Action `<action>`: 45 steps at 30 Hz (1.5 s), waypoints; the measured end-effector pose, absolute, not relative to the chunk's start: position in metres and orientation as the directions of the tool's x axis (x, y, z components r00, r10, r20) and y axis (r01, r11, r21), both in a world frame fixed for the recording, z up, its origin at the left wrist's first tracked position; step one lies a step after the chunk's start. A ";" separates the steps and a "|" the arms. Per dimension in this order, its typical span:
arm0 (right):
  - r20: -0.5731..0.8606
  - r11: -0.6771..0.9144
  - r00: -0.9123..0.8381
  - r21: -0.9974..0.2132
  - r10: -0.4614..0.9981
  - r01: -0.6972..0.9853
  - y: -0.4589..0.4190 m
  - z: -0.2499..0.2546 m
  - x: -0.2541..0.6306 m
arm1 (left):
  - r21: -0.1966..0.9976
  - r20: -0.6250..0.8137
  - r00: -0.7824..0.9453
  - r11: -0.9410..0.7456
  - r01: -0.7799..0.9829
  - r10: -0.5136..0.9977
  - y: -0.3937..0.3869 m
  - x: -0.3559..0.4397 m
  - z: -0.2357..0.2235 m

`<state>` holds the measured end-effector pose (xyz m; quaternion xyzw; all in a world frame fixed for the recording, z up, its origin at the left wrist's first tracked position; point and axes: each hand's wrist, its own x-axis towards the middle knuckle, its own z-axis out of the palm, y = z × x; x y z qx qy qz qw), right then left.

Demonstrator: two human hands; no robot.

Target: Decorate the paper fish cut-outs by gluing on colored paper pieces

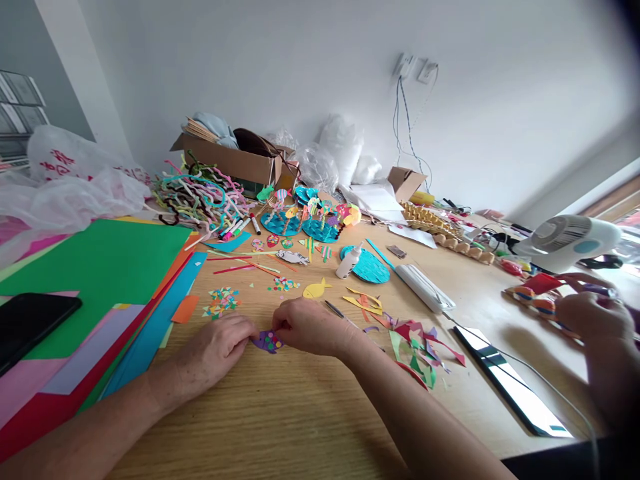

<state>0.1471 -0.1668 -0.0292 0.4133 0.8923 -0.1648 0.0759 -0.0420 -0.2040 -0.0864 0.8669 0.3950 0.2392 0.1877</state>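
Observation:
A small purple paper fish (263,343) decorated with coloured dots lies on the wooden table between my hands. My left hand (220,347) has its fingers closed at the fish's left end. At the other end, the fingertips of my right hand (307,328) are pinched together over the dotted part; whether a loose dot is between them is hidden. Just beyond lie piles of paper confetti dots (223,301) and a yellow paper fish (316,289). A white glue bottle (349,262) stands near a blue paper oval (373,265).
Coloured paper sheets (105,260) and a black phone (37,327) lie at left. Paper scraps (420,343), a power strip (425,288) and its cable are on the right. Another person's hands (593,313) work at far right. Pipe cleaners (200,193) and a cardboard box (230,160) stand behind.

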 end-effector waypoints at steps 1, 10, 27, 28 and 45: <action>-0.276 0.605 -0.649 -0.236 0.709 0.761 -0.167 -0.031 0.146 | 0.511 0.267 0.575 -0.619 0.597 0.774 -0.204 -0.042 -0.087; -0.270 0.596 -0.649 -0.260 0.711 0.760 -0.167 -0.039 0.145 | 0.490 0.255 0.579 -0.620 0.613 0.774 -0.204 -0.042 -0.086; 0.011 0.464 -0.476 -0.244 0.880 0.852 -0.139 -0.017 0.177 | 0.520 0.297 0.535 -0.604 0.604 0.791 -0.203 -0.044 -0.093; 0.018 0.453 -0.462 -0.232 0.887 0.861 -0.135 -0.020 0.179 | 0.519 0.311 0.531 -0.609 0.600 0.788 -0.203 -0.044 -0.094; -0.169 0.482 -0.487 -0.071 0.857 0.873 -0.096 -0.049 0.156 | 0.462 0.334 0.572 -0.658 0.594 0.750 -0.205 -0.042 -0.087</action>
